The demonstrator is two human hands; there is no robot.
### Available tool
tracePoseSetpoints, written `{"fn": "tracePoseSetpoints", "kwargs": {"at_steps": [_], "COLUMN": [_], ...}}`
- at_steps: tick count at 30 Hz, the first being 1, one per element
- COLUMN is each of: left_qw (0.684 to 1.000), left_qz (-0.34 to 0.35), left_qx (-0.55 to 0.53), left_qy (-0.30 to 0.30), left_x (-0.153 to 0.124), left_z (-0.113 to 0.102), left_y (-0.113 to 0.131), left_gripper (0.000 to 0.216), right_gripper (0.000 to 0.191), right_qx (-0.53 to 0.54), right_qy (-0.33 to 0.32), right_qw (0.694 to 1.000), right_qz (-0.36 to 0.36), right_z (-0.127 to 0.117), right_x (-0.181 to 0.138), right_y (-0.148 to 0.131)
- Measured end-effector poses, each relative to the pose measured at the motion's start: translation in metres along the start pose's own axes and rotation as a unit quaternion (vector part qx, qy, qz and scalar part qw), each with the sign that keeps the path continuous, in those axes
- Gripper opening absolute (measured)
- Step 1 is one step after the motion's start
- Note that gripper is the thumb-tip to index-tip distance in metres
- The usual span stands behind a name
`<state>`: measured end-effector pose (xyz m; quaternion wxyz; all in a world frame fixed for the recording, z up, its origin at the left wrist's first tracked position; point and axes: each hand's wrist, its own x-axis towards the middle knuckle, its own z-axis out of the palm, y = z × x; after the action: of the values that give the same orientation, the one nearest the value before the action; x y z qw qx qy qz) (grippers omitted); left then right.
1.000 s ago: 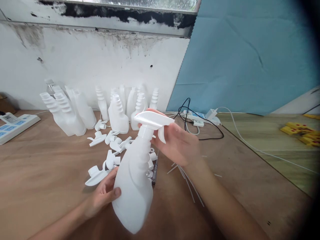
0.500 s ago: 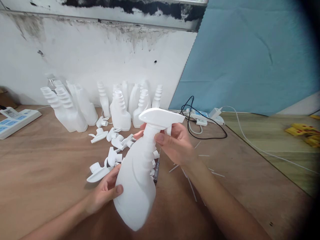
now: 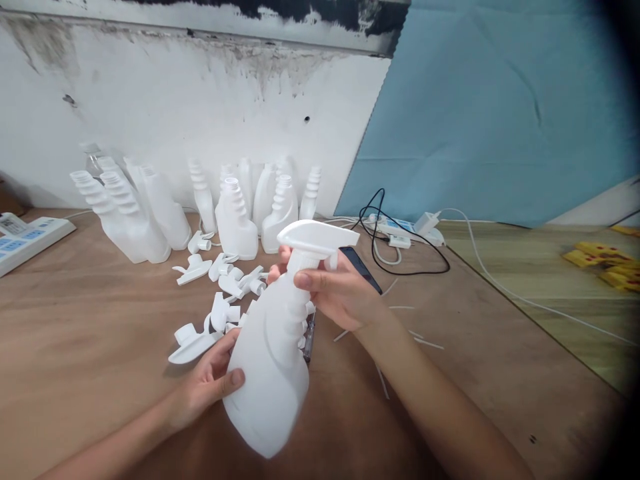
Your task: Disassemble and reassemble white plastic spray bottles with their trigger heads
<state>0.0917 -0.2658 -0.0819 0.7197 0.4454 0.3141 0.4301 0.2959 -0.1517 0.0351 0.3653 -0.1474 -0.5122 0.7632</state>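
Note:
A white spray bottle is held tilted above the table, its neck leaning away to the right. My left hand grips the lower body, thumb on the near face. At the neck, my right hand has its thumb and fingers around the collar of the white trigger sprayer head, which sits on the bottle's mouth. The nozzle points right. Several loose trigger sprayer heads lie on the table left of and behind the bottle. A slim dark tool is partly hidden behind it.
Several white bottles without heads stand along the wall. Thin white tubes lie on the table at right, near a dark phone and a black cable. Power strips sit at both sides.
My right hand's thumb has shifted left across the collar, and its wrist has turned slightly. The bottle and head stay in both hands; the view has shifted a little, and the phone now shows.

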Motion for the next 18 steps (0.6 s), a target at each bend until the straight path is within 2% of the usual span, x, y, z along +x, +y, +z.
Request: {"fn": "tracePoseSetpoints", "kwargs": {"at_steps": [6,10,13,18], "left_qw": [1.0,0.998,0.996,0.995], "left_qz": [0.004,-0.004,0.005,-0.003], "left_qx": [-0.027,-0.064,-0.086,-0.098], "left_qy": [-0.001,-0.004,-0.012,-0.018], "left_x": [-0.001,-0.001,-0.001,-0.001], "left_z": [-0.002,-0.003,-0.003,-0.001], "left_y": [-0.005,-0.007,-0.008,-0.004], "left_gripper": [0.059,0.058,0.049,0.046], "right_gripper": [0.029,0.036,0.032,0.036], "right_qx": [-0.017,-0.032,-0.041,-0.017], "right_qy": [-0.044,-0.026,-0.009,-0.021], "right_qw": [0.999,0.998,0.997,0.998], "right_qz": [-0.009,-0.039,-0.059,-0.056], "right_z": [-0.006,-0.011,-0.01,-0.003], "right_x": [0.001,0.003,0.002,0.001], "right_y": [0.004,0.011,0.013,0.012]}}
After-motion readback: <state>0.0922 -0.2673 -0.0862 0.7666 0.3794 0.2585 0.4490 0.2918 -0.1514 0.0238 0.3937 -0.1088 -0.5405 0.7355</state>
